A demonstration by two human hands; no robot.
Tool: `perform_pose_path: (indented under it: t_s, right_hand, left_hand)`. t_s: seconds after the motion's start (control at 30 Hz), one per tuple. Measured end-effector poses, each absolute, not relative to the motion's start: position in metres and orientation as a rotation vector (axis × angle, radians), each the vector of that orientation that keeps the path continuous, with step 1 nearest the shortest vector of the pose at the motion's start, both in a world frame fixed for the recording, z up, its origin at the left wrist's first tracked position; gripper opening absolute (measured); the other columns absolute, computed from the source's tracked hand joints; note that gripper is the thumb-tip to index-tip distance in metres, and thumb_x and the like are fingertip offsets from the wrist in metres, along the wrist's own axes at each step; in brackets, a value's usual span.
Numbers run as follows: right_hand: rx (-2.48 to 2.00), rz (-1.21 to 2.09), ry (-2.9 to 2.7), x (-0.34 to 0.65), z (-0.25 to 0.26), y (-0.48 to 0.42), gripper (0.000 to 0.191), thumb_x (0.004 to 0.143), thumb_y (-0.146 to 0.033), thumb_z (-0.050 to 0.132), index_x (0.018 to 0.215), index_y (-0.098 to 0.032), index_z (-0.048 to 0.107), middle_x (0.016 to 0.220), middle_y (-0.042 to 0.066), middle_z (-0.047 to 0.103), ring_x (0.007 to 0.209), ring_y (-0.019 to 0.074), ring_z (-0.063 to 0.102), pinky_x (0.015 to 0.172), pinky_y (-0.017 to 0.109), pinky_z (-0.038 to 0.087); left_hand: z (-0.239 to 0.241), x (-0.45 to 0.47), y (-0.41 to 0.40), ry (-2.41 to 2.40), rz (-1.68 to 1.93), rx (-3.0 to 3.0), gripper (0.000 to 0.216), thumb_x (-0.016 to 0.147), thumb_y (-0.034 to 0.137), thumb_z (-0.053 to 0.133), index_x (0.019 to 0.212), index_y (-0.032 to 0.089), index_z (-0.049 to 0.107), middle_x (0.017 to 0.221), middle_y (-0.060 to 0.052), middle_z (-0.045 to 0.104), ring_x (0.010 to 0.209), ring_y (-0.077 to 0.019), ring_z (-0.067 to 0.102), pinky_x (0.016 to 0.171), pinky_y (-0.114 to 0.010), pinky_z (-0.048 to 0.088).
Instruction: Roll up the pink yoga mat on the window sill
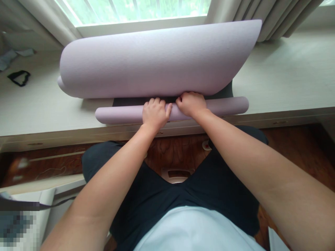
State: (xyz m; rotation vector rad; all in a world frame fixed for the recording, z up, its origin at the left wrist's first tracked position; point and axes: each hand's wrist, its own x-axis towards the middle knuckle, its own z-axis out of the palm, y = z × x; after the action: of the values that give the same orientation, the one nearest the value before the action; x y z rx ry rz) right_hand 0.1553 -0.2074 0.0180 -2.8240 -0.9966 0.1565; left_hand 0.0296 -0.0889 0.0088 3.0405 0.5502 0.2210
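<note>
A pale purple yoga mat [162, 62] lies partly rolled on the white window ledge. Its tight roll [227, 105] runs along the ledge's front edge, while the loose part curves up and over behind it. The fingers of my left hand [156, 112] wrap over the roll just left of its middle, thumb on the near side. My right hand [192, 103] is closed on the roll a little further right, with its fingertips hidden. Between the roll and the loose part, a strip of the mat's dark underside shows.
A black strap loop [19, 78] lies on the ledge [293, 76] at the left. Behind the mat are a window [136, 12] and grey curtains [264, 17]. My knees are close to the drawer fronts below the ledge. A blurred white surface stands at lower left.
</note>
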Motion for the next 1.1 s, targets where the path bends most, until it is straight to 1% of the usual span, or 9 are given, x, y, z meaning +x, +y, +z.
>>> perform_pose_path:
  t_s: [0.1, 0.2, 0.33, 0.47, 0.63, 0.77, 0.97, 1.1]
  right_hand:
    - [-2.825, 0.178, -0.992, 0.159, 0.017, -0.205, 0.052, 0.1, -0.04, 0.036, 0.117, -0.013, 0.078, 0.118, 0.022, 0.074, 0.107, 0.0352, 0.07, 0.097, 0.046, 0.051]
    - [-2.816, 0.195, -0.976, 0.163, 0.018, -0.202, 0.051, 0.099, -0.04, 0.038, 0.117, -0.014, 0.077, 0.119, 0.021, 0.073, 0.107, 0.0348, 0.069, 0.097, 0.046, 0.052]
    - [-2.808, 0.217, -0.963, 0.169, 0.017, -0.198, 0.05, 0.098, -0.04, 0.04, 0.119, -0.013, 0.076, 0.12, 0.021, 0.073, 0.109, 0.0346, 0.069, 0.097, 0.045, 0.052]
    - [-2.808, 0.219, -0.951, 0.171, 0.017, -0.197, 0.05, 0.098, -0.041, 0.041, 0.117, -0.012, 0.077, 0.119, 0.021, 0.073, 0.108, 0.0346, 0.07, 0.095, 0.044, 0.053]
    - [-2.801, 0.219, -0.947, 0.17, 0.019, -0.199, 0.05, 0.097, -0.043, 0.042, 0.118, -0.015, 0.078, 0.116, 0.019, 0.075, 0.105, 0.0341, 0.071, 0.091, 0.042, 0.054]
    - [-2.806, 0.229, -0.99, 0.17, 0.023, -0.202, 0.05, 0.098, -0.042, 0.042, 0.119, -0.015, 0.079, 0.118, 0.019, 0.075, 0.106, 0.0327, 0.071, 0.092, 0.04, 0.053]
    - [-2.761, 0.053, -1.211, 0.151, 0.023, -0.218, 0.057, 0.104, -0.043, 0.031, 0.111, -0.015, 0.079, 0.115, 0.018, 0.076, 0.103, 0.0315, 0.07, 0.089, 0.038, 0.049]
    - [-2.757, -0.072, -1.24, 0.139, 0.018, -0.225, 0.057, 0.106, -0.043, 0.028, 0.116, -0.013, 0.076, 0.117, 0.018, 0.075, 0.104, 0.032, 0.069, 0.088, 0.039, 0.046]
  left_hand:
    - [0.008, 0.031, -0.088, 0.561, 0.191, 3.012, 0.064, 0.105, 0.056, 0.023, 0.118, 0.017, 0.072, 0.123, -0.02, 0.069, 0.122, -0.0367, 0.059, 0.102, -0.047, 0.041]
    - [0.009, 0.037, -0.085, 0.593, 0.148, 2.972, 0.061, 0.104, 0.054, 0.025, 0.119, 0.017, 0.073, 0.12, -0.019, 0.071, 0.118, -0.0367, 0.062, 0.102, -0.047, 0.041]
    - [0.011, 0.045, -0.081, 0.642, 0.105, 2.959, 0.062, 0.103, 0.053, 0.028, 0.115, 0.017, 0.076, 0.115, -0.02, 0.073, 0.113, -0.0381, 0.065, 0.098, -0.048, 0.043]
    - [0.014, 0.052, -0.079, 0.676, 0.074, 2.97, 0.064, 0.102, 0.054, 0.028, 0.11, 0.014, 0.078, 0.108, -0.021, 0.075, 0.106, -0.038, 0.068, 0.093, -0.047, 0.045]
    - [0.018, 0.055, -0.08, 0.696, 0.043, 2.959, 0.064, 0.102, 0.053, 0.03, 0.112, 0.013, 0.079, 0.108, -0.021, 0.075, 0.107, -0.0382, 0.069, 0.093, -0.046, 0.046]
    - [0.019, 0.054, -0.083, 0.703, 0.052, 2.972, 0.064, 0.102, 0.052, 0.03, 0.112, 0.013, 0.079, 0.11, -0.02, 0.076, 0.106, -0.0363, 0.07, 0.092, -0.044, 0.047]
    - [0.02, 0.053, -0.085, 0.701, 0.082, 2.964, 0.064, 0.101, 0.051, 0.03, 0.112, 0.012, 0.079, 0.108, -0.021, 0.076, 0.107, -0.0368, 0.07, 0.093, -0.045, 0.047]
    - [0.02, 0.058, -0.084, 0.723, 0.048, 2.948, 0.063, 0.101, 0.052, 0.031, 0.113, 0.012, 0.079, 0.11, -0.02, 0.076, 0.109, -0.0371, 0.069, 0.095, -0.045, 0.047]
